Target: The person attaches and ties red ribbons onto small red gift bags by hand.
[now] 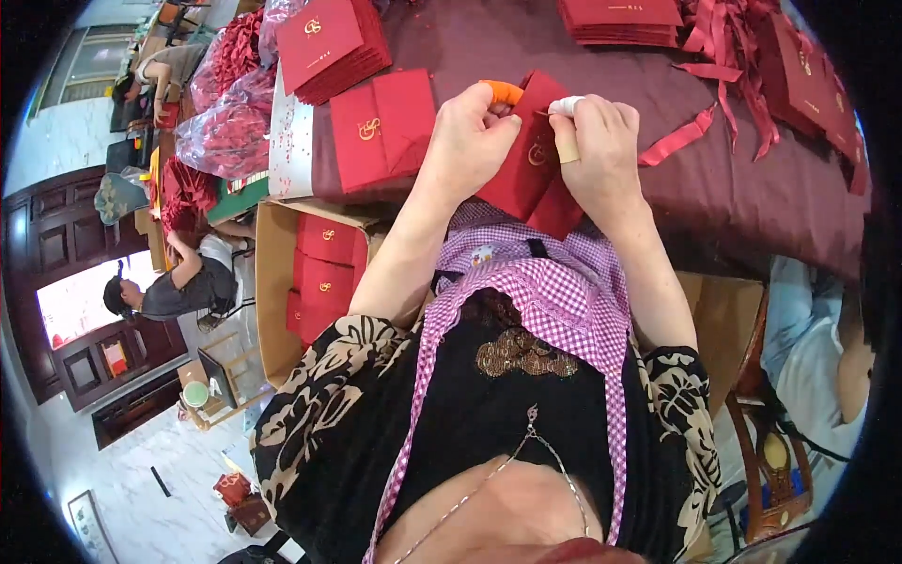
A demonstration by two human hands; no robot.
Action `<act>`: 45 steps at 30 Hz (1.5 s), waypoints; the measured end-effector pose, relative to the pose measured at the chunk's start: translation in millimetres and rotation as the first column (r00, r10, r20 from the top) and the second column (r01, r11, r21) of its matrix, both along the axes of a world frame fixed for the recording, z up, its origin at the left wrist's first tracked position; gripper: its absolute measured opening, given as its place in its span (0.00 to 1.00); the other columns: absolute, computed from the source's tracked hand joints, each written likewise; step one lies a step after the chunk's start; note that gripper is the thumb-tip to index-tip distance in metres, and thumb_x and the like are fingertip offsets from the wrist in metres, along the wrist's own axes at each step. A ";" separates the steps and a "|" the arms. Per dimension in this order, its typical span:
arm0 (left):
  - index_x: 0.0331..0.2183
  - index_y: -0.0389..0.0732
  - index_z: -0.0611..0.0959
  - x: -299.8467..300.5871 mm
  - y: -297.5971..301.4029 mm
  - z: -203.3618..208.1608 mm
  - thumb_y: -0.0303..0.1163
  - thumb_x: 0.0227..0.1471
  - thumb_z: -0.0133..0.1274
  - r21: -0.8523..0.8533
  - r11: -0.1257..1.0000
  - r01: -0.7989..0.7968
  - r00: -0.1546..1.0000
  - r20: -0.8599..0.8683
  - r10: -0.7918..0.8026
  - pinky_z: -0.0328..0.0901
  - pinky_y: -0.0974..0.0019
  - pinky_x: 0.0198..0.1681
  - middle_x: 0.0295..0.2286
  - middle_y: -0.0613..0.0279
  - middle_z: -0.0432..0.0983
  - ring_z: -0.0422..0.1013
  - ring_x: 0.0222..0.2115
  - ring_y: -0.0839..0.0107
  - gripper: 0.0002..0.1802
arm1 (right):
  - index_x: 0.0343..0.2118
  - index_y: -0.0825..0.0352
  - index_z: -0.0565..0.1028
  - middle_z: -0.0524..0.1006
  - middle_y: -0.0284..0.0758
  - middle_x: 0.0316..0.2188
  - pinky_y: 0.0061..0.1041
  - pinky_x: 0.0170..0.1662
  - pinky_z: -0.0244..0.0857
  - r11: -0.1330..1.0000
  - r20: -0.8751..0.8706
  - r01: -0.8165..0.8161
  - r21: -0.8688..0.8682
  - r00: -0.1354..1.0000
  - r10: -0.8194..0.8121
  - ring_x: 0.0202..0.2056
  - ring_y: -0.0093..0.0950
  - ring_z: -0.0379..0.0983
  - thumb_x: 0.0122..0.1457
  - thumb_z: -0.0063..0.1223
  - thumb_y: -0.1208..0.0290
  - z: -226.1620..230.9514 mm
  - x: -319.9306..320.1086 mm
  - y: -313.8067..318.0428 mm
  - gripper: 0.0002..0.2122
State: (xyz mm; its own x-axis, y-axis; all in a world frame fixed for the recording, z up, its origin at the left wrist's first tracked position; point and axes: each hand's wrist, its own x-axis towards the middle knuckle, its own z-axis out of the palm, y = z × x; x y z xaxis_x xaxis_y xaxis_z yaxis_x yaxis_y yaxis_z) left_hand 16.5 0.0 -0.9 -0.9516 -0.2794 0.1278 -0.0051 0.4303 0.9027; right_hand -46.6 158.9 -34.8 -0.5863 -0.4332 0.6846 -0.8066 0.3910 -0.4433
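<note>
With left hand point(470, 146) curled on one edge and right hand point(601, 141) pinching near the other, holding a dark red paper folder with a gold mark point(526, 174) by the near edge of a shiny maroon tablecloth point(470, 42). Seems only partway done; can't tell about the part hidden behind the fingers. On the left, can see a flat red card piece with gold print point(357, 155) and, past that, a neat stack of red folders point(334, 52). Down in a brown cardboard box point(272, 291), can spot more red folders with gold marks point(324, 273), maybe finished. On the right, can see loose red satin ribbons point(681, 138), likely not used yet. Judging by these piles, plenty left to do.
</note>
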 end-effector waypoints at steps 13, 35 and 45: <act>0.36 0.31 0.80 3.0 4.7 -0.3 0.23 0.45 0.54 0.025 0.999 -0.025 1.000 0.007 0.024 0.66 0.73 0.29 0.24 0.61 0.76 0.69 0.24 0.79 0.12 | 0.30 0.63 0.71 0.75 0.30 0.26 0.31 0.40 0.57 0.998 0.027 -0.018 -0.053 0.999 0.019 0.30 0.30 0.71 0.53 0.54 0.74 -1.9 0.6 -0.2 0.04; 0.39 0.33 0.80 3.8 13.9 2.1 0.20 0.50 0.51 0.016 0.998 0.058 0.998 -0.009 -0.058 0.63 0.78 0.30 0.27 0.70 0.75 0.68 0.27 0.84 0.11 | 0.27 0.64 0.69 0.70 0.34 0.23 0.33 0.40 0.58 0.957 -0.196 0.045 0.287 0.980 0.013 0.28 0.31 0.70 0.53 0.51 0.73 19.6 -0.4 0.2 0.04; 0.34 0.32 0.80 -1.9 6.7 7.5 0.21 0.46 0.53 -0.130 0.978 0.165 0.965 -0.185 -0.187 0.65 0.68 0.29 0.26 0.55 0.73 0.72 0.26 0.67 0.09 | 0.27 0.64 0.72 0.76 0.34 0.24 0.31 0.39 0.58 0.986 0.130 -0.123 -0.111 0.982 0.137 0.28 0.34 0.71 0.52 0.55 0.77 30.6 -0.4 13.3 0.03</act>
State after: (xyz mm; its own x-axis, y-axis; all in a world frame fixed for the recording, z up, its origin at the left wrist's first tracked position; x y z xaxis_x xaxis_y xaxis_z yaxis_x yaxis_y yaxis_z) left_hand 14.5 6.7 6.6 -0.9379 -0.0828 0.3369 0.2513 0.5074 0.8242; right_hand -47.0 172.2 -4.2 -0.6207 -0.4444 0.6459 -0.7764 0.2336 -0.5853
